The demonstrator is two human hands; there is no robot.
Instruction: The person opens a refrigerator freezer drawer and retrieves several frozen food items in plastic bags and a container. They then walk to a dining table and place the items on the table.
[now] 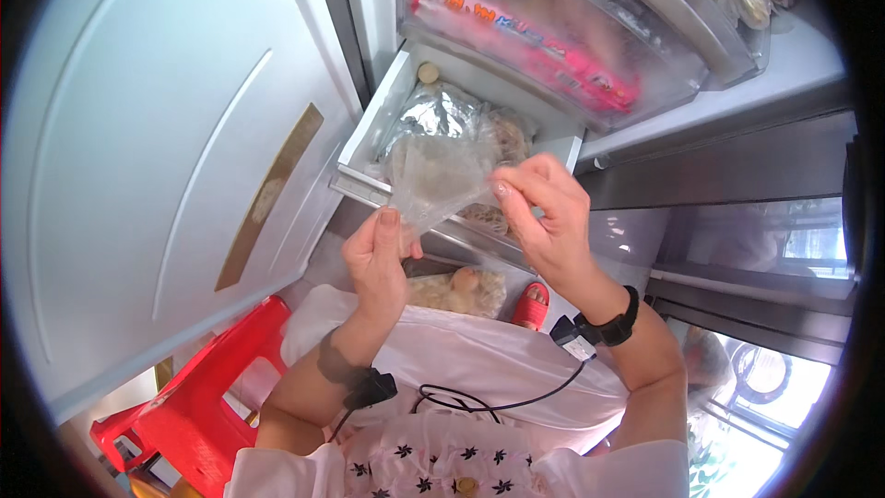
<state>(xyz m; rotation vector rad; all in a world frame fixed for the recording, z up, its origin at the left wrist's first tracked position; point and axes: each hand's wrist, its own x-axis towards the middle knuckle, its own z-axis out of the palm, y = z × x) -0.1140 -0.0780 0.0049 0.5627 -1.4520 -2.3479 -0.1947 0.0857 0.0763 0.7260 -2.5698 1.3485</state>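
Note:
A clear plastic bag (442, 176) is stretched between my two hands, above the front of a pulled-out freezer drawer (377, 107). My left hand (377, 256) pinches its lower corner between thumb and fingers. At the bag's right edge, my right hand (546, 211) grips it with thumb and forefinger. Behind the bag, a silvery foil-like package (439, 111) lies in the drawer beside a clear bag of food (508, 135). What the stretched bag holds, if anything, I cannot tell.
An open refrigerator door (173, 152) stands at left, above a red plastic stool (207, 401). A frosty upper drawer (553, 34) holds a pink package (525, 41). Near my lap sits a bag of pale food (460, 290). Black cables (511, 404) hang between my wrists.

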